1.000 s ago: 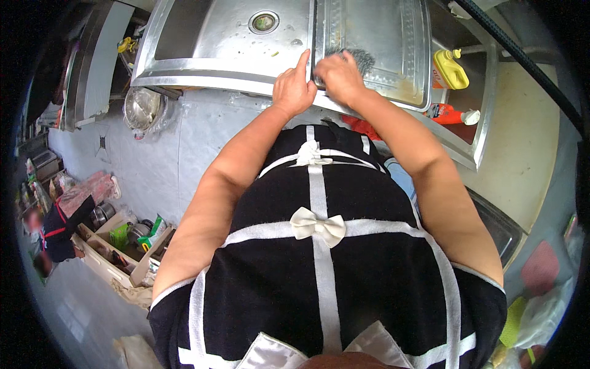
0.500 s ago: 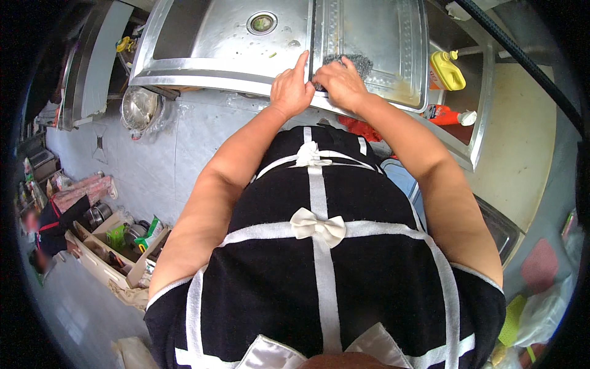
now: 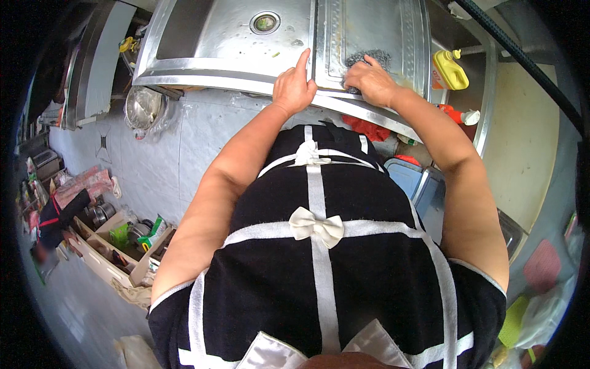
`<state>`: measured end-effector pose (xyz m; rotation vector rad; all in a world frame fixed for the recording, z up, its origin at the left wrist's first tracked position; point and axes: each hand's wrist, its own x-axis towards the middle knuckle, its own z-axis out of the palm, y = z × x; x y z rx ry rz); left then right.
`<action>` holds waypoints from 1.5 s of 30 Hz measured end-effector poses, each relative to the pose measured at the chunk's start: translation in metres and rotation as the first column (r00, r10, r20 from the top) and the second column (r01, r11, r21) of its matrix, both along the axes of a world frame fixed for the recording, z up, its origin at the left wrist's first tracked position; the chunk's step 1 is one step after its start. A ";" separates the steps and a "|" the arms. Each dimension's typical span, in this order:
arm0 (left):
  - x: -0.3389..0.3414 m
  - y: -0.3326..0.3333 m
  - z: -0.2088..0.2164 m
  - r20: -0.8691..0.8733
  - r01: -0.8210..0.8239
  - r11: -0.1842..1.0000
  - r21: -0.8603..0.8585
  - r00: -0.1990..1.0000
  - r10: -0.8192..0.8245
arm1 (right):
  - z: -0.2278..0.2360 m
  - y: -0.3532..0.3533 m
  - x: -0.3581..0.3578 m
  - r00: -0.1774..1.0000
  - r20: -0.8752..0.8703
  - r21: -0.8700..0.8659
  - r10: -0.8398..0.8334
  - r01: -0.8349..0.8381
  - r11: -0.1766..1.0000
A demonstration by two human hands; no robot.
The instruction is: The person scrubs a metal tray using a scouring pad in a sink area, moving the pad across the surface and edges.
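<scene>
In my right hand (image 3: pixel 370 83) is a dark grey steel wool scouring pad (image 3: pixel 376 59), its strands showing beyond and beside my fingers. The pad presses on the wet, ridged metal panel (image 3: pixel 384 31) to the right, near its front edge. My left hand (image 3: pixel 294 86) rests on the front rim of the stainless steel sink (image 3: pixel 230 34), beside the panel's left edge. Its index finger points away from me and its thumb is apart; the other fingers are bent and partly hidden. No held object shows in it.
A round drain (image 3: pixel 265 23) is in the sink's floor. Right of the panel are a yellow jug (image 3: pixel 450 70) and a red bottle with a white cap (image 3: pixel 460 115). A black hose (image 3: pixel 522 58) crosses the upper right. Lower left stands a divided box (image 3: pixel 123 252) of kitchen goods.
My right hand and the scouring pad have slid to the right across the panel, away from my left hand. The left hand has stayed nearly in place.
</scene>
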<state>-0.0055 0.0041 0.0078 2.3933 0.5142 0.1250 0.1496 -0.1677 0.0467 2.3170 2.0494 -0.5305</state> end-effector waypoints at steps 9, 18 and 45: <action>0.000 0.000 -0.002 -0.001 -0.007 1.000 0.023 1.000 0.007 | -0.010 0.045 -0.041 0.998 -0.063 0.098 -0.007 0.013 0.995; 0.001 -0.001 -0.001 -0.012 -0.016 1.000 0.015 1.000 0.016 | -0.011 -0.017 -0.013 0.997 -0.030 0.070 -0.072 0.074 0.995; -0.003 0.002 -0.006 0.069 0.008 1.000 -0.022 0.998 -0.007 | 0.009 -0.005 -0.015 0.910 -0.224 0.307 -0.349 0.405 0.861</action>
